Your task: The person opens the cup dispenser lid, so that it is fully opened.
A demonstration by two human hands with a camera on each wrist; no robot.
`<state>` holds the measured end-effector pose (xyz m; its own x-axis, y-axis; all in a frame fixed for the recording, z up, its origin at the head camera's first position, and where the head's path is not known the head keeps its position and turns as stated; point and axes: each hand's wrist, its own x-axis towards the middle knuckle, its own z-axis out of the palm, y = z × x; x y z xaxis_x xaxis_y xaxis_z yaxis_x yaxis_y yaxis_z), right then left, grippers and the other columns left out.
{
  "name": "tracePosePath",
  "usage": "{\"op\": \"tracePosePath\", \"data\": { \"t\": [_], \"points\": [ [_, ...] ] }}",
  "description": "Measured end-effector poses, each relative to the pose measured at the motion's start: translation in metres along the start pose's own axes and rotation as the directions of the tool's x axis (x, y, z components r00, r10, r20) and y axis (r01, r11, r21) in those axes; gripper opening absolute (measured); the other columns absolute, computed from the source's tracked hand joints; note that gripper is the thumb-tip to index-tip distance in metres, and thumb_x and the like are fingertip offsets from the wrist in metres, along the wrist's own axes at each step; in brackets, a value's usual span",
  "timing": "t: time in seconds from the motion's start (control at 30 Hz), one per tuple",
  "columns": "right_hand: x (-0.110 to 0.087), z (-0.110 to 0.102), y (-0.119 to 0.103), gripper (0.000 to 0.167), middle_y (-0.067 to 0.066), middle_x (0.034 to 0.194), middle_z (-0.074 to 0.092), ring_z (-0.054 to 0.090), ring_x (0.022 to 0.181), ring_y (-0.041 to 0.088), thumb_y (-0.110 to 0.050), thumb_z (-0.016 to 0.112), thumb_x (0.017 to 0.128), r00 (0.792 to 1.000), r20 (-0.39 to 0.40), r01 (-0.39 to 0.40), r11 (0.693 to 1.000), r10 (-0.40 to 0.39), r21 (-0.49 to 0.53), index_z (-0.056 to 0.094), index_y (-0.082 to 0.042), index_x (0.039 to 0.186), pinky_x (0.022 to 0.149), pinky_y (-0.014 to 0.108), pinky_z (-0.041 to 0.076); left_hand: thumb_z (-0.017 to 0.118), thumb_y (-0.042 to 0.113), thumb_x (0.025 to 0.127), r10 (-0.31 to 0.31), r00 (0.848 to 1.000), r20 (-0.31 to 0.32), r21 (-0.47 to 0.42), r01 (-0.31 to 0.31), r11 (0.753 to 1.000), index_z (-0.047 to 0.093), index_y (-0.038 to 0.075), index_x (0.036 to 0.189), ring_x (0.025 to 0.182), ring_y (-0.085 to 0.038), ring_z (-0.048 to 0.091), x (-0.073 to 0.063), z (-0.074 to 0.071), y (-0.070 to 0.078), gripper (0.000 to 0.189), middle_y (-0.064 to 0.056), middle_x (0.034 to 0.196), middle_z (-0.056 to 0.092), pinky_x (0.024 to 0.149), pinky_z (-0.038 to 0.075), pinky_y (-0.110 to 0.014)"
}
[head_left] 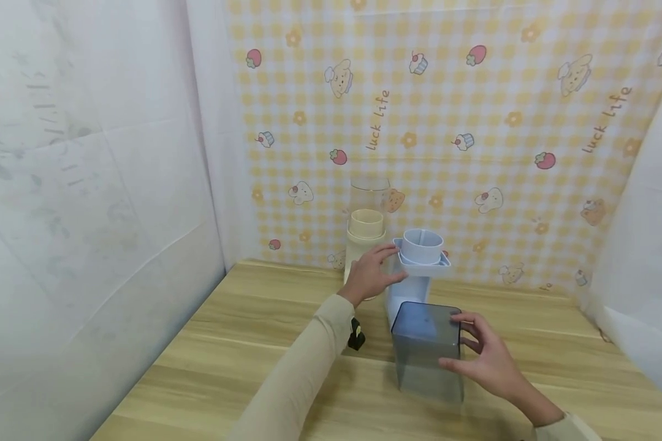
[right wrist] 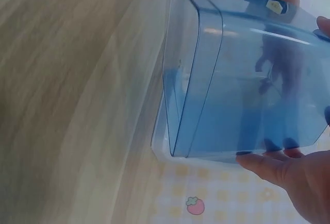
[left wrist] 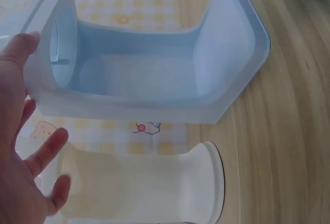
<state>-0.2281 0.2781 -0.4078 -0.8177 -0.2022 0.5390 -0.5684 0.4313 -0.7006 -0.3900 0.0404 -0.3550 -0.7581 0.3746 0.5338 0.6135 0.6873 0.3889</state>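
A pale blue plastic stand with a round collar on top stands upright on the table. At its upper left corner is my left hand, thumb and a finger pinching the edge while the other fingers spread apart from it. My right hand holds a clear blue-grey square container by its right side, thumb in front and fingers behind. The container is in front of the stand and overlaps its base in the head view. Through its wall in the right wrist view, things behind show faintly.
Behind my left hand stands a cream dispenser with a clear cylinder on top. The wooden table ends at a yellow checked curtain. White cloth hangs along the left side and more at the right.
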Motion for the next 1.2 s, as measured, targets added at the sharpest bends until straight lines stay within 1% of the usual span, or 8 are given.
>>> {"op": "tracePosePath", "data": {
  "t": [0.13, 0.37, 0.6, 0.73, 0.87, 0.97, 1.13, 1.2],
  "points": [
    [0.0, 0.0, 0.002, 0.071, 0.021, 0.136, 0.044, 0.045, 0.119, -0.011, -0.003, 0.089, 0.07, 1.0, -0.004, 0.006, 1.0, -0.006, -0.016, 0.048, 0.0, 0.128, 0.087, 0.017, 0.048, 0.072, 0.056, 0.085, -0.003, 1.0, -0.016, 0.03, 0.003, 1.0, 0.061, 0.029, 0.137, 0.129, -0.014, 0.05, 0.006, 0.002, 0.002, 0.06, 0.014, 0.143, 0.052, 0.085, 0.043, -0.058],
    [0.0, -0.001, 0.006, 0.071, 0.02, 0.139, 0.043, 0.041, 0.123, -0.012, -0.007, 0.088, 0.072, 1.0, 0.012, -0.017, 0.999, 0.017, -0.029, 0.047, -0.002, 0.13, 0.088, 0.016, 0.048, 0.071, 0.054, 0.086, -0.023, 1.0, -0.007, 0.04, 0.023, 0.999, 0.06, 0.029, 0.138, 0.129, -0.013, 0.05, 0.014, 0.007, 0.003, 0.058, 0.012, 0.142, 0.054, 0.084, 0.044, -0.058],
    [0.001, -0.006, 0.008, 0.07, 0.019, 0.143, 0.043, 0.042, 0.132, 0.001, -0.011, 0.086, 0.076, 0.999, 0.024, -0.031, 0.997, 0.033, -0.073, 0.046, -0.005, 0.134, 0.089, 0.016, 0.047, 0.071, 0.053, 0.087, -0.056, 0.998, -0.011, 0.009, 0.056, 0.998, 0.06, 0.032, 0.137, 0.127, -0.012, 0.05, 0.02, 0.011, 0.004, 0.056, 0.009, 0.139, 0.055, 0.084, 0.043, -0.053],
    [0.002, -0.005, 0.008, 0.07, 0.02, 0.143, 0.043, 0.04, 0.132, 0.001, -0.011, 0.086, 0.077, 1.0, 0.024, -0.018, 0.996, 0.02, -0.09, 0.046, -0.005, 0.134, 0.09, 0.031, 0.052, 0.072, 0.052, 0.087, -0.095, 0.995, -0.01, 0.01, 0.095, 0.995, 0.061, 0.034, 0.136, 0.126, -0.013, 0.051, 0.025, 0.012, 0.007, 0.054, 0.008, 0.138, 0.056, 0.085, 0.043, -0.053],
    [0.003, -0.004, 0.009, 0.07, 0.021, 0.143, 0.044, 0.041, 0.135, 0.017, -0.01, 0.085, 0.078, 1.0, 0.021, 0.006, 0.994, -0.003, -0.108, 0.046, -0.004, 0.135, 0.089, 0.048, 0.052, 0.072, 0.05, 0.087, -0.138, 0.99, -0.01, 0.03, 0.138, 0.99, 0.062, 0.036, 0.134, 0.124, -0.013, 0.053, 0.031, 0.011, 0.01, 0.051, 0.008, 0.135, 0.057, 0.086, 0.043, -0.053],
    [0.005, -0.003, 0.011, 0.069, 0.022, 0.144, 0.044, 0.041, 0.136, 0.019, -0.009, 0.084, 0.078, 1.0, 0.019, 0.015, 0.995, -0.013, -0.102, 0.045, -0.004, 0.136, 0.088, 0.051, 0.052, 0.072, 0.049, 0.088, -0.169, 0.986, -0.008, 0.042, 0.169, 0.985, 0.062, 0.037, 0.135, 0.124, -0.014, 0.053, 0.034, 0.011, 0.012, 0.049, 0.007, 0.136, 0.057, 0.087, 0.043, -0.053],
    [0.008, -0.004, 0.016, 0.069, 0.021, 0.145, 0.043, 0.038, 0.134, 0.002, -0.007, 0.082, 0.08, 1.0, 0.024, 0.02, 0.997, -0.018, -0.076, 0.044, -0.005, 0.138, 0.087, 0.049, 0.053, 0.07, 0.046, 0.09, -0.212, 0.977, -0.016, 0.036, 0.213, 0.976, 0.059, 0.038, 0.136, 0.124, -0.017, 0.054, 0.038, 0.015, 0.013, 0.049, 0.004, 0.138, 0.057, 0.091, 0.043, -0.055],
    [0.009, -0.004, 0.018, 0.069, 0.022, 0.145, 0.043, 0.039, 0.137, 0.011, -0.007, 0.082, 0.081, 0.999, 0.026, 0.021, 0.997, -0.019, -0.074, 0.044, -0.004, 0.138, 0.087, 0.049, 0.052, 0.07, 0.046, 0.09, -0.216, 0.976, -0.024, 0.04, 0.217, 0.975, 0.059, 0.038, 0.137, 0.123, -0.018, 0.055, 0.04, 0.019, 0.012, 0.048, 0.003, 0.136, 0.058, 0.092, 0.042, -0.059]
  ]
}}
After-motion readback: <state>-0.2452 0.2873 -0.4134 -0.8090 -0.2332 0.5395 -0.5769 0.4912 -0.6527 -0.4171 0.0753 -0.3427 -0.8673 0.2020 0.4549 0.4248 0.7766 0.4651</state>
